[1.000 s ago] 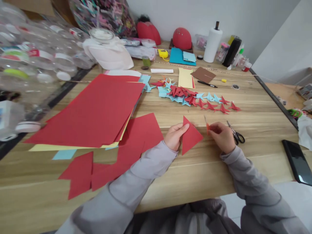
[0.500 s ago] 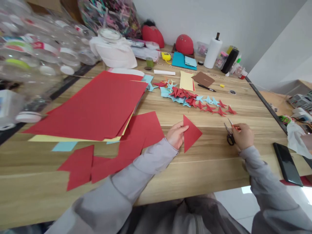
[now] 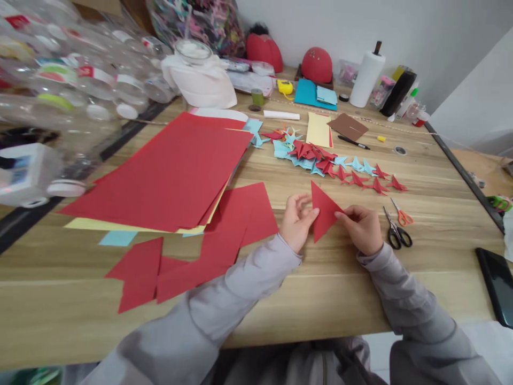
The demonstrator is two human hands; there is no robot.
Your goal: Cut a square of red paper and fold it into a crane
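Note:
A folded red paper triangle is held above the table between both hands. My left hand pinches its left edge between thumb and fingers. The right corner of the triangle is in the closed fingers of my right hand. Just right of that hand lie black-handled scissors and small orange-handled scissors. Beyond the hands rest folded red and light-blue paper shapes. Loose red paper pieces lie to the left of my left hand.
Large red sheets are stacked on the left of the wooden table. Plastic bottles crowd the far left. A black phone lies at the right edge. A white roll stands at the back.
My right hand has let go of the orange-handled scissors and moved left to take the triangle's right corner. Both pairs of scissors now lie on the table. The view has shifted slightly.

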